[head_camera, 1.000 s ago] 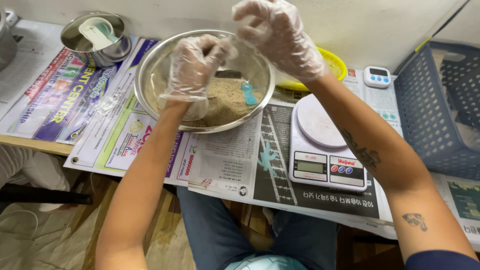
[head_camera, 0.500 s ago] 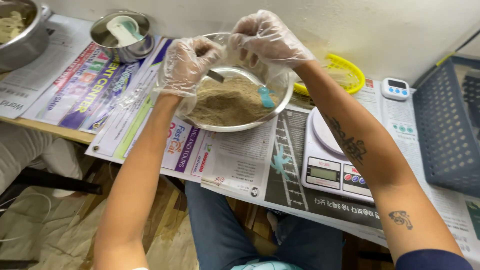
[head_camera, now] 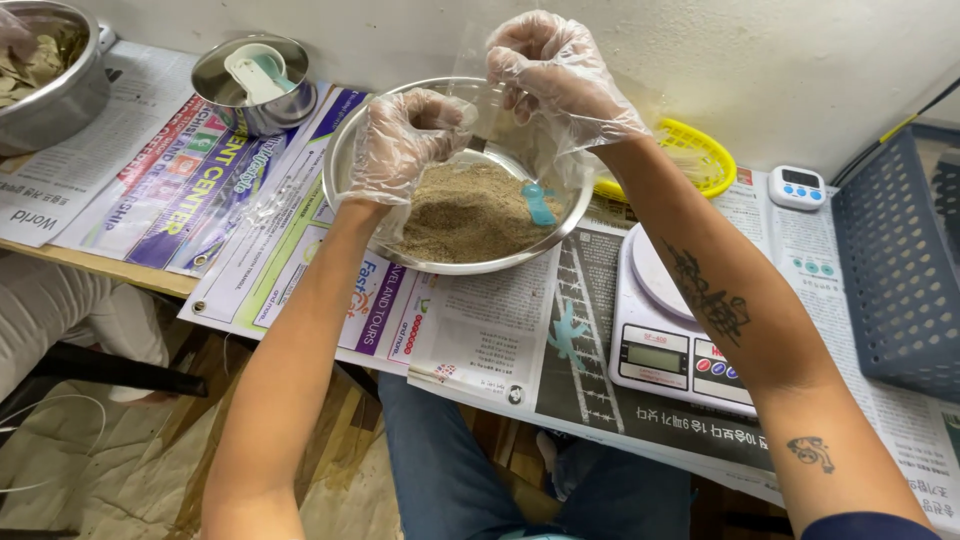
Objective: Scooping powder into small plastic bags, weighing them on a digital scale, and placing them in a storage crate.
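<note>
A thin clear plastic bag (head_camera: 505, 125) hangs open between two gloved hands above a wide round steel bowl (head_camera: 345, 165) of tan, sandy powder (head_camera: 465, 215), where a small light-blue plastic scoop (head_camera: 538, 203) lies half sunk. The left hand (head_camera: 405, 145) is curled nearly closed, pinching one edge of the bag; the right hand (head_camera: 555, 75), fingers bent and partly spread, grips the opposite edge higher up. The bowl sits on sheets of printed newspaper (head_camera: 480, 335) covering a wooden table (head_camera: 90, 272) pushed against a pale plaster wall (head_camera: 700, 50). Just right of the bowl stands a white digital kitchen scale (head_camera: 665, 345), with a yellow plastic mesh basket (head_camera: 705, 160) behind it near the wall, a small white digital timer (head_camera: 797, 187) beyond and a grey-blue slotted plastic crate (head_camera: 895, 270) at the far right. To the left sit a small steel pot (head_camera: 255, 85) holding white and pale-green measuring scoops, and a larger steel bowl of dried leaves (head_camera: 45, 75) at the corner.
</note>
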